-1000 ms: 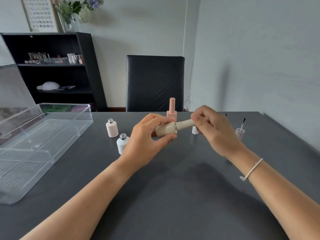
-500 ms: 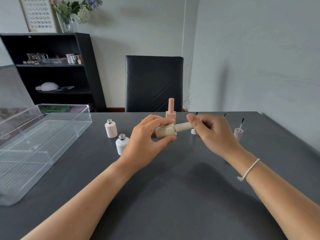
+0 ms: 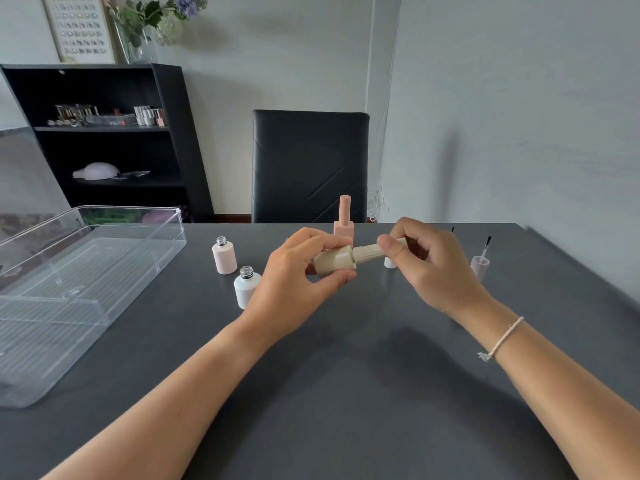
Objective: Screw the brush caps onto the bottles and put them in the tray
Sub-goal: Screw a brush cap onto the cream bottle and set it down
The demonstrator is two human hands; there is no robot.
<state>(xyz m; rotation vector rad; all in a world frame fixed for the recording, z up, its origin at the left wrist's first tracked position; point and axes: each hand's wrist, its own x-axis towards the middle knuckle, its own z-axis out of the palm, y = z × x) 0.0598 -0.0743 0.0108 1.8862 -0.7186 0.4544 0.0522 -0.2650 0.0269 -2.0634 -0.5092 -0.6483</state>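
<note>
My left hand (image 3: 294, 282) grips a beige bottle (image 3: 335, 265) held sideways above the table. My right hand (image 3: 433, 268) pinches the ribbed beige brush cap (image 3: 367, 253) that sits on the bottle's neck. A pale pink open bottle (image 3: 224, 256) and a white open bottle (image 3: 245, 287) stand to the left. Behind my hands stands a pink capped bottle (image 3: 344, 223). A white cap (image 3: 389, 263) and a lilac brush cap (image 3: 479, 263) stand bristles-up to the right. The clear plastic tray (image 3: 104, 306) lies at the left with nothing in it.
A dark grey table (image 3: 346, 393) carries everything. A black chair (image 3: 310, 166) stands at the far edge and a black shelf unit (image 3: 104, 140) at the back left. A grey wall (image 3: 519, 116) runs close along the right side.
My right hand's fingers have shifted round the beige cap, turning it on the bottle. The left hand and bottle have stayed nearly in place.
</note>
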